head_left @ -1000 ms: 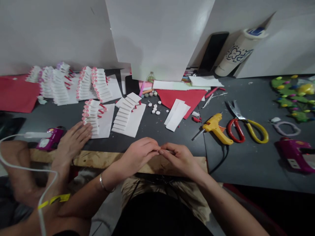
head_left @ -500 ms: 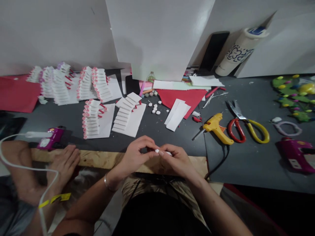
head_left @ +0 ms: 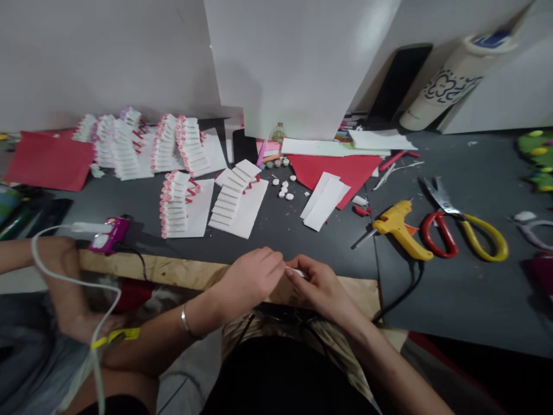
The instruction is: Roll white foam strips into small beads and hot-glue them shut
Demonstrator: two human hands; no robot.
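My left hand (head_left: pixel 254 275), with a silver bracelet at the wrist, is closed at the table's front edge, its fingertips against those of my right hand. Whatever its fingers pinch is hidden. In my right hand (head_left: pixel 317 286) a small white piece (head_left: pixel 299 273) shows between thumb and fingers. Beyond the hands lie small white balls (head_left: pixel 284 189), white paper strips (head_left: pixel 326 200) on red paper (head_left: pixel 345 167), and a white card (head_left: pixel 244 216) with a fanned row of white pieces. Similar rows with pink ends stand on a card (head_left: pixel 201 216) farther left.
A yellow glue gun (head_left: pixel 401 227) and red-and-yellow scissors (head_left: pixel 447 222) lie right of my hands. A white bottle (head_left: pixel 453 80) and black phone (head_left: pixel 401 80) lean at the back. At left are a purple device (head_left: pixel 112 233), a white cable and another person's arm (head_left: pixel 69 282).
My left hand has turned over, its back now up and covering the fingertips. The view has shifted right to left, and the other person's hand has drawn back from the table edge.
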